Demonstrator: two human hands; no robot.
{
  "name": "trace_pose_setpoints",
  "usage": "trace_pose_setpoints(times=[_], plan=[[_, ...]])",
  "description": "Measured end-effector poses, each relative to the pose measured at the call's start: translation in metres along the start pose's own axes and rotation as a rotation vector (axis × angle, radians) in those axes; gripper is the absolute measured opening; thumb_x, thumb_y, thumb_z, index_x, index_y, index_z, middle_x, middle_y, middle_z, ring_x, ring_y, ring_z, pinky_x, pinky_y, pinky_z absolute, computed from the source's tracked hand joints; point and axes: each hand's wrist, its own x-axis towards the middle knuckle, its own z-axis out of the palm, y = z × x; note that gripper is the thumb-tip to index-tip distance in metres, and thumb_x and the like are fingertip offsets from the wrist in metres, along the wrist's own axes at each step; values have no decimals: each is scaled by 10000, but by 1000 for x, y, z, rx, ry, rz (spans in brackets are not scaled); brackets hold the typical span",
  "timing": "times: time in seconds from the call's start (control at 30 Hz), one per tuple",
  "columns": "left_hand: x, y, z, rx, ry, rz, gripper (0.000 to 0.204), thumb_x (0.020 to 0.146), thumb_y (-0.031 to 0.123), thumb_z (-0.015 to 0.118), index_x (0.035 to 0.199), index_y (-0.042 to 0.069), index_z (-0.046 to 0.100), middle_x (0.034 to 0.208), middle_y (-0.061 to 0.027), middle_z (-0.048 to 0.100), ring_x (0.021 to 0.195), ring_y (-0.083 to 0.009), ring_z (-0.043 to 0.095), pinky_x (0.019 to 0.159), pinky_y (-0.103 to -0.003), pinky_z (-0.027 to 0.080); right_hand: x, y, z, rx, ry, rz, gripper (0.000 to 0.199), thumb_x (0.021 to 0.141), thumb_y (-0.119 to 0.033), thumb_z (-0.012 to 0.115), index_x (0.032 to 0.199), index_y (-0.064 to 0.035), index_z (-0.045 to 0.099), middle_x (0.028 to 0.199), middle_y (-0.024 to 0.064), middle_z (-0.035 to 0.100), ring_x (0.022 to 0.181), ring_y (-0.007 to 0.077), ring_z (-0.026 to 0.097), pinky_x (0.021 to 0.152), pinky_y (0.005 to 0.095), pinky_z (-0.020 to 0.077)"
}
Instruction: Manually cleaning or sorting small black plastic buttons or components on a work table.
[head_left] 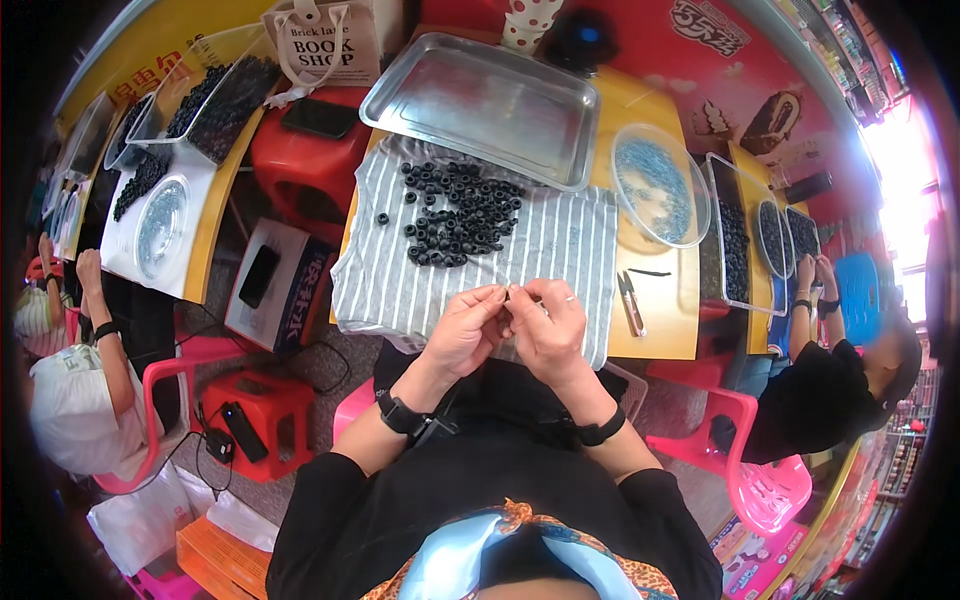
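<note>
My left hand and my right hand meet above the near edge of a grey-and-white striped cloth. The fingers of both are pinched together, fingertips almost touching. A small dark bit shows between them, largely hidden, and its kind cannot be made out. Just beyond my hands lies a heap of small black ring-like parts with holes through them. One black part sits apart on the left. To the right a see-through round bowl holds many thin bluish pieces.
A metal tray overlaps the cloth's far edge. Right of the cloth lie small snips and a thin black stick. A red stool carries a phone. Other people sit at side tables, one in a black shirt at right.
</note>
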Motion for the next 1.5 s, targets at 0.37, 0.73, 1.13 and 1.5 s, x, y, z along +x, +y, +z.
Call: trace_pose_setpoints(times=[0.37, 0.73, 1.13, 1.5], plan=[[-4, 8, -6, 33, -21, 2, 245, 964, 139, 555, 1136, -20, 627, 911, -50, 662, 760, -106, 602, 689, -237, 498, -7, 4, 8, 229, 11, 138, 186, 746, -21, 709, 926, 3, 669, 900, 130, 592, 775, 276, 589, 636, 352, 487], [-1, 5, -13, -121, -57, 87, 210, 945, 79, 569, 1119, -29, 613, 899, -47, 636, 770, -111, 578, 707, -235, 475, 12, 0, -1, 13, -97, -154, 248, 660, 4, 651, 908, -10, 652, 997, 133, 611, 788, 274, 615, 664, 358, 478], [1, 9, -16, -147, -105, 103, 212, 948, 79, 560, 1137, -11, 590, 969, -106, 632, 818, -180, 611, 706, -262, 490, 49, 48, 34, -47, -407, 271, 117, 743, -85, 678, 830, -25, 628, 816, 140, 577, 827, 347, 595, 693, 441, 476], [-1, 9, -17, -104, -91, 117, 224, 954, 71, 547, 1155, -19, 585, 972, -106, 637, 824, -176, 625, 703, -261, 495, 32, 51, 9, 176, -359, 410, 129, 756, -117, 652, 761, -26, 560, 789, 146, 564, 789, 360, 581, 639, 441, 465]])
